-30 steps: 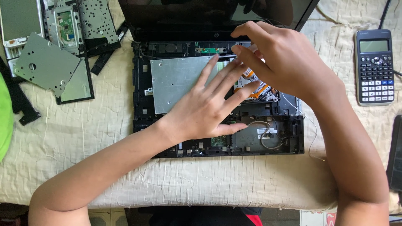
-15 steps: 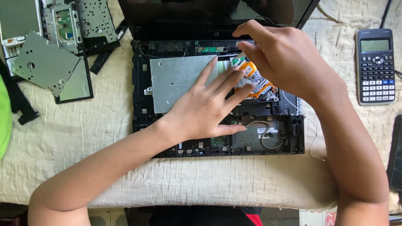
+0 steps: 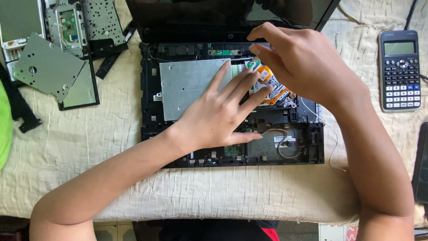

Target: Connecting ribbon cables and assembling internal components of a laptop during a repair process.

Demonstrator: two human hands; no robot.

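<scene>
Both hands point(image 3: 223, 118) press the orange-labelled board point(image 3: 267, 82) (apparently angled toward lower right).

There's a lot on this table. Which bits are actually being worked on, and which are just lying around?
In use:
opened laptop base
metal plate under the left hand
orange part at the right hand

Lying about:
calculator
loose metal panel
removed boards
cloth
</scene>
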